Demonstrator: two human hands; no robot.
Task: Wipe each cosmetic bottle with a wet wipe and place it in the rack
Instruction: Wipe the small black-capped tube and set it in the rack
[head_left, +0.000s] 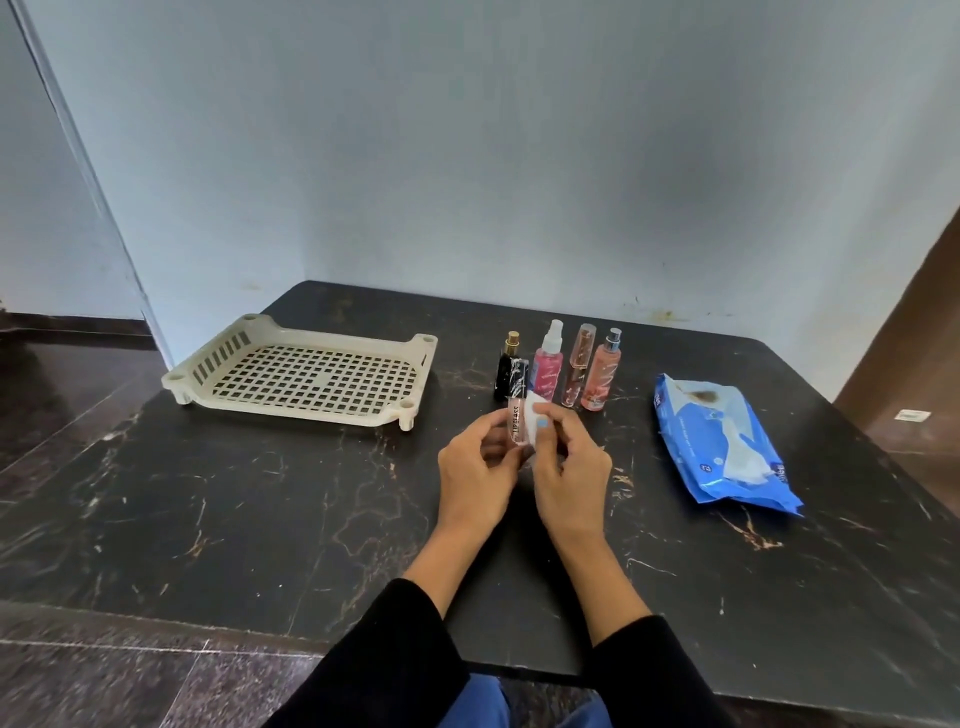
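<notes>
My left hand (475, 470) grips a small lip gloss tube (516, 418) with a black cap, held upright above the table's middle. My right hand (569, 467) pinches a white wet wipe (535, 423) against the tube's right side. Behind the hands stand a black bottle with a gold top (508, 366), a pink spray bottle (547, 369), a slim peach bottle (578, 371) and a peach bottle with a silver top (602, 371). The beige slotted rack (306, 371) lies at the back left with nothing in it.
A blue pack of wet wipes (722, 441) lies on the right of the dark marble table (234, 519). A pale wall rises just behind the table. Dark floor shows at the left and beneath the near edge.
</notes>
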